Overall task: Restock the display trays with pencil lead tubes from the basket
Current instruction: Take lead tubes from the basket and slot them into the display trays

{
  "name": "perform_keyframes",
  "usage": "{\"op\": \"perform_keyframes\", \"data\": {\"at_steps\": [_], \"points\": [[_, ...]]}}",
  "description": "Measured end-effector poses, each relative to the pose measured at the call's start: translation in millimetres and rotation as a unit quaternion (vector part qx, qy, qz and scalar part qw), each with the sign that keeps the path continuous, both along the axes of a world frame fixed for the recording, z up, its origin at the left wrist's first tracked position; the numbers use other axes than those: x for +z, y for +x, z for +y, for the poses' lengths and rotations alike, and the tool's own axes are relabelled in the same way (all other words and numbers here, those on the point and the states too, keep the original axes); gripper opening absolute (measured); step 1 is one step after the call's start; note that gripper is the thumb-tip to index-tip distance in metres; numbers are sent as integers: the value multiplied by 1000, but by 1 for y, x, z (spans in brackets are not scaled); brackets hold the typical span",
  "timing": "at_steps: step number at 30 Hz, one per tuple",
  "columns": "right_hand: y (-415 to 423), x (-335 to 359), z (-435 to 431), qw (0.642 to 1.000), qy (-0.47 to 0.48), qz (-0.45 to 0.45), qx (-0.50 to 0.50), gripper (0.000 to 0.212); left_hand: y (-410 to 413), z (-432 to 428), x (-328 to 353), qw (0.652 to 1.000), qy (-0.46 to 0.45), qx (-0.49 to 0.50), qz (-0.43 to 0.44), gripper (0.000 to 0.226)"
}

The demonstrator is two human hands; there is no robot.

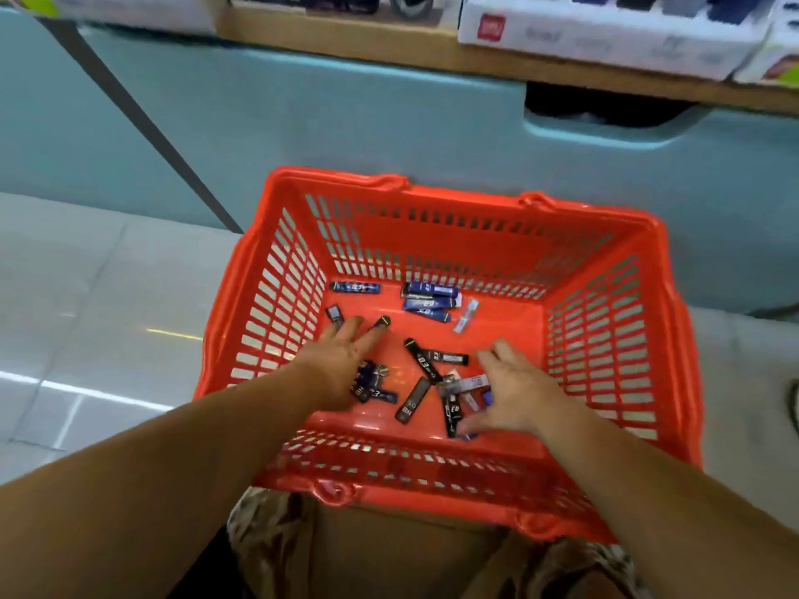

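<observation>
Basket floor (501,339) beneath both outspread hands (341,365) (519,393)

**Arrangement of basket, tubes and hands**

The basket (432,235) sits in front of the cabinet front (389,123), below the shelf (475,62) that carries boxes (605,36). The floor (86,296) lies to its left. On the basket bottom, a stack of tubes (430,298) lies against the far wall, with a single tube (355,288) to its left and a tilted tube (466,315) to its right. Crossed tubes (426,363) lie at centre. The left hand (341,365) lies over a left cluster (374,389), and the right hand (514,395) over a right cluster (458,397).
</observation>
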State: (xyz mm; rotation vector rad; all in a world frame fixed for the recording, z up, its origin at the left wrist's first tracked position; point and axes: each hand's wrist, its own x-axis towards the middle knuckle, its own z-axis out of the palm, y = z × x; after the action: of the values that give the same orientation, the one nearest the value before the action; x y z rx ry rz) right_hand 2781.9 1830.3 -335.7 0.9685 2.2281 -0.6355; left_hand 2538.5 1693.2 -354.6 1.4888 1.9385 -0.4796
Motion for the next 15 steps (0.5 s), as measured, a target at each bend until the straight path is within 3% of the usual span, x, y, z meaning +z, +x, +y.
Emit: {"op": "perform_keyframes", "data": {"at_steps": [2, 5, 10, 15], "points": [[-1, -13, -2, 999, 7, -26, 38, 131, -3, 0, -9, 999, -23, -10, 22, 144], [-1, -24, -1, 995, 49, -36, 82, 133, -3, 5, -22, 998, -5, -27, 55, 144], [-3, -34, 5, 995, 80, -5, 61, 112, -7, 16, -31, 998, 25, -32, 44, 137], [-5, -42, 10, 992, 95, 24, -84, 78, -10, 17, -30, 999, 40, 26, 2, 129]]}}
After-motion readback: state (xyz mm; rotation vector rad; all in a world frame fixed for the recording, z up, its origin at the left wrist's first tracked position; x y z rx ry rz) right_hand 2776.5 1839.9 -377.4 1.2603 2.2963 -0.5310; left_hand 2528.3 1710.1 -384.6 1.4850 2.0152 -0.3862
